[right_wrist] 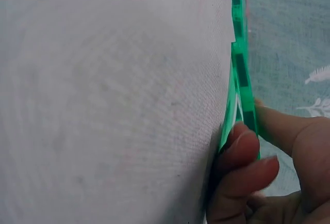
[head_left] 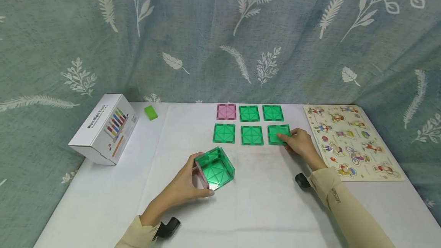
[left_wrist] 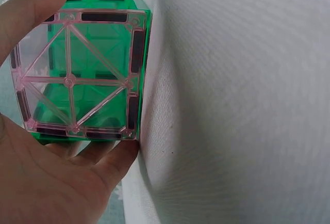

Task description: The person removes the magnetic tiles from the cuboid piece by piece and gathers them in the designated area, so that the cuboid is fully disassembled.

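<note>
My left hand grips an open-topped box built from magnetic tiles, its walls mostly green. A clear pink tile forms the side that faces the left wrist camera, with thumb and fingers spread across the box. Over on the right, my right hand pinches the near right green magnetic tile at its right edge. That tile is tilted in the right wrist view, its gripped edge raised off the cloth, thumb on one face and fingertips under the other.
Beside the pinched tile lie more flat green tiles and one pink tile, in two rows. A wooden picture puzzle board is at the right. At the left are a white carton and a small lime-green block. A patterned curtain hangs behind.
</note>
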Motion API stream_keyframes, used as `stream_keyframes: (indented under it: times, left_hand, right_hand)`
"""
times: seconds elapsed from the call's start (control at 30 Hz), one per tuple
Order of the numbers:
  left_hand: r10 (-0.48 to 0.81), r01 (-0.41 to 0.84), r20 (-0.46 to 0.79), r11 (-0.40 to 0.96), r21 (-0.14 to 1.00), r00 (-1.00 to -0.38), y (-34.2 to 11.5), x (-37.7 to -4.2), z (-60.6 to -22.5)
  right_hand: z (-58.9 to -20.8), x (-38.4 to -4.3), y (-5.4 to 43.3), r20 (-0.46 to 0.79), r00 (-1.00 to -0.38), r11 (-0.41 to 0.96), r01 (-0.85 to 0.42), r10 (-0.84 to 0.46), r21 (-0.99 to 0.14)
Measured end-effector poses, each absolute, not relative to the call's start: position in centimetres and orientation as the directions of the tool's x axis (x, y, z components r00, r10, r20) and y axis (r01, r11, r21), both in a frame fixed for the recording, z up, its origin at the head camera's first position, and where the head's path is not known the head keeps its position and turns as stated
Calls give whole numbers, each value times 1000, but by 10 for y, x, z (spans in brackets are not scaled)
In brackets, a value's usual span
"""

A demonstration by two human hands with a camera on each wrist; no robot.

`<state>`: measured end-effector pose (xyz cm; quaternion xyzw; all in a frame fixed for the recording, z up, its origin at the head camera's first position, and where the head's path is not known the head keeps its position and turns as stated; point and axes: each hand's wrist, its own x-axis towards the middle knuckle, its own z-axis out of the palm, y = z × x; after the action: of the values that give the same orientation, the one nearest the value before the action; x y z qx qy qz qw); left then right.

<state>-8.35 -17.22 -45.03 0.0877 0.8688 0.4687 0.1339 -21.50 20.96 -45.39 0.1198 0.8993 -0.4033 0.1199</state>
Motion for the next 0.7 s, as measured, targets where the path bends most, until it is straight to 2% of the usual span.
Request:
stream_keyframes:
  times: [0.47, 0.7]
  left_hand:
    - [347, 102, -107, 534, 839, -932, -178, -84, -447]
    - [405, 75, -181, 541, 838, -897, -177, -83, -445]
  right_hand:
    - [-461, -217, 214, -219, -968, 737, 239, 126, -633]
    - [-460, -215, 213, -204, -971, 769, 225, 126, -598]
